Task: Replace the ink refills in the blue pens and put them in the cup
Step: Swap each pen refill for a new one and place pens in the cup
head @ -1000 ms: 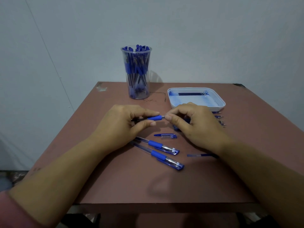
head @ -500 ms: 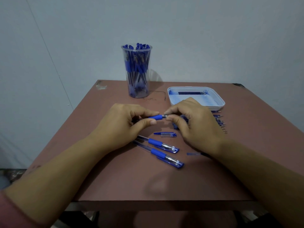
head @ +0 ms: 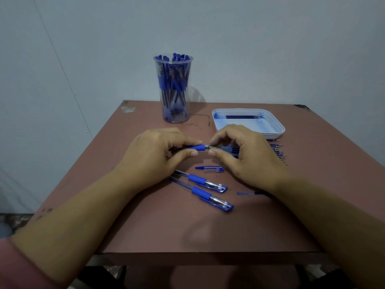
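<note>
While reaching in over the near edge of the reddish-brown surface (head: 166, 230), bare forearms only, plus a pink sleeve (head: 12, 265) at the lower left corner.

Past that edge, flat on the surface: nearer capped pen (head: 201, 193) and farther capped pen (head: 201, 180), side by side and almost touching, caps at the right ends, barrel ends running under the left wrist. Just right of them, a short refill piece (head: 248, 193), its right end hidden under the right wrist.

A little farther, a loose cap (head: 210, 169), clear with a blue clip, lying alone below the gap between the hands.

Above it, off the surface, an uncapped blue pen (head: 195, 147) held level. Left hand (head: 154, 155): grip closed round the barrel, thumb and forefinger at the blue rubber sleeve. Right hand (head: 245, 155): grip narrow, thumb and forefinger pinching the metal tip end. Tip joined to the barrel or loose: cannot tell.

Behind the right hand, a row of refills (head: 277, 152) flat on the surface, points to the right, mostly hidden.

Beyond those, a white tray (head: 279, 130) stained with blue ink, one dark refill (head: 241, 117) along its far side.

Farthest, left of the tray and apart from it, a clear plastic cup (head: 174, 120) upright near the far edge, packed with blue pens (head: 173, 80) standing on end. Pale wall (head: 270, 49) behind.
</note>
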